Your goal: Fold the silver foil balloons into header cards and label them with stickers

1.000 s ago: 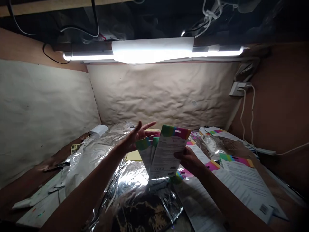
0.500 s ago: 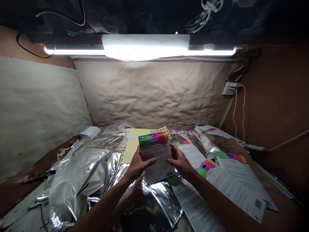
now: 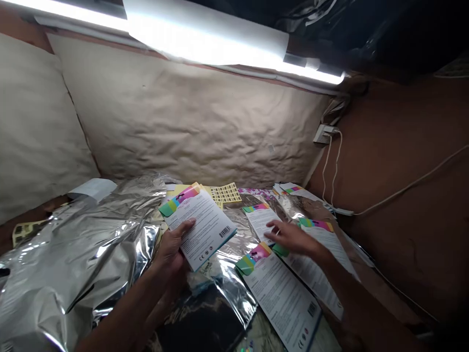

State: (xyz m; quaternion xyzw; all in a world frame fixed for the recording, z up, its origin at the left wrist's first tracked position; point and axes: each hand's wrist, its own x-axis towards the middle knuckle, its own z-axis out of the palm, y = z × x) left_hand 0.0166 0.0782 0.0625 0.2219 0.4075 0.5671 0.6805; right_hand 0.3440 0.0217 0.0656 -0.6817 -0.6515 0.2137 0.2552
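Observation:
My left hand (image 3: 176, 242) grips a small stack of white printed packets (image 3: 205, 227), thumb on the front and the other fingers behind. The front packet has a rainbow band with a hang hole at one end, and a barcode. It is tilted to the left. My right hand (image 3: 291, 237) is over the lower right corner of a small packet (image 3: 258, 217) of the same design. Its fingers are slightly apart; whether they touch that packet I cannot tell. Larger packets (image 3: 280, 298) with the same rainbow band lie below my right hand, and another (image 3: 326, 239) lies beyond it.
Crumpled silver film (image 3: 110, 244) covers the left side. Yellow sticker sheets (image 3: 227, 193) lie at the back. A socket (image 3: 324, 133) with white cables is on the right wall, and a tube light (image 3: 311, 72) hangs above.
My right hand has let go of the stack and moved right to the small packet. My left hand keeps the stack, now turned and further left. The camera view has tilted and swung.

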